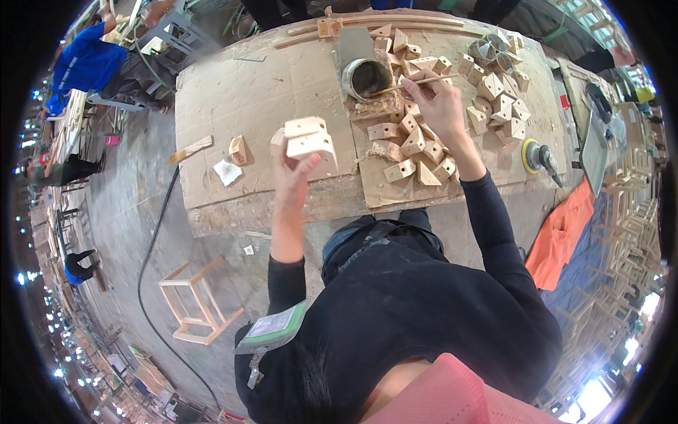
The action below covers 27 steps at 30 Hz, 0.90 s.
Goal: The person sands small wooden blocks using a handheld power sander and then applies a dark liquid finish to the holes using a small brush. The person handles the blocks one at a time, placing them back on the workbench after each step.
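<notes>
My left hand (288,185) is closed around pale wooden blocks (309,145) with drilled holes, stacked together and raised over the cardboard-covered workbench (275,85). At least two blocks show in that grip; the fingers behind them are partly hidden. Between the fingertips of my right hand (439,107) is a thin stick (400,87), held nearly level. Its far end reaches into the mouth of a grey, crusted pot (348,73), so I cannot tell whether a brush tip is there. More drilled wooden blocks (414,143) lie close around my right hand.
Near the bench's right edge rests a sander (541,157) with a yellow rim. A glass jar (484,49) stands among blocks at the back. On the left lie a flat wooden stick (191,150), one block (238,150) and a white scrap (227,172). A wooden frame (200,300) stands on the floor.
</notes>
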Motion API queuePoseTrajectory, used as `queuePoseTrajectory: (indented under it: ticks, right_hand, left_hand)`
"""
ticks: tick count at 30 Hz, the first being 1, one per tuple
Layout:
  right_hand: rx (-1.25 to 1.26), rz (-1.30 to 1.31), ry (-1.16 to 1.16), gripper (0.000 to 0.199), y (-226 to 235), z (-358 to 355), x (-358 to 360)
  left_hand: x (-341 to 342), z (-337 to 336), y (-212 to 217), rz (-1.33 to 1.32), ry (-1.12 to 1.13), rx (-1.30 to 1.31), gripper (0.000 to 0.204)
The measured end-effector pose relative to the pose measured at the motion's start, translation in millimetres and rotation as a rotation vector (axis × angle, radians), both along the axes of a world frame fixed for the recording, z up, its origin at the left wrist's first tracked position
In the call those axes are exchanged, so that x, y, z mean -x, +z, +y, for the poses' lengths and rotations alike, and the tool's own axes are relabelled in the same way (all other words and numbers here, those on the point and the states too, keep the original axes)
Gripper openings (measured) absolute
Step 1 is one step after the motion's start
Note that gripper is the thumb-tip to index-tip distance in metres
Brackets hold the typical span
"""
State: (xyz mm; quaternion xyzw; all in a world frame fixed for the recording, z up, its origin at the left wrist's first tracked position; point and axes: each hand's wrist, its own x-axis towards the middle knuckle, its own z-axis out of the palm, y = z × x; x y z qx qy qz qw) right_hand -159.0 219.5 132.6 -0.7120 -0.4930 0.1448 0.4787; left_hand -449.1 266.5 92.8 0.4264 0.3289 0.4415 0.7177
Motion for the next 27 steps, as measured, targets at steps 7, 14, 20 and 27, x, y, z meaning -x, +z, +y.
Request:
queuePoseTrajectory:
  ticks: [7, 14, 20, 27]
  right_hand:
    - [0.016, 0.013, -0.006, 0.02, -8.4, -1.0, 2.6]
    - [-0.054, 0.04, -0.052, 0.02, 2.7, -7.2, 15.2]
    - [0.012, 0.058, 0.003, 0.017, 3.4, -14.2, 15.7]
    - [0.008, 0.216, 0.009, 0.02, -14.8, -31.4, 25.9]
  left_hand:
    - [-53.8, 103.8, 29.5, -0.09, -0.189, -0.065, 0.051]
    - [-116.7, 139.3, 42.2, -0.194, -0.271, 0.106, 0.052]
    - [-125.6, 125.5, 30.7, -0.174, -0.318, 0.133, 0.055]
    - [-107.4, 102.7, 17.8, -0.294, -0.289, 0.081, 0.053]
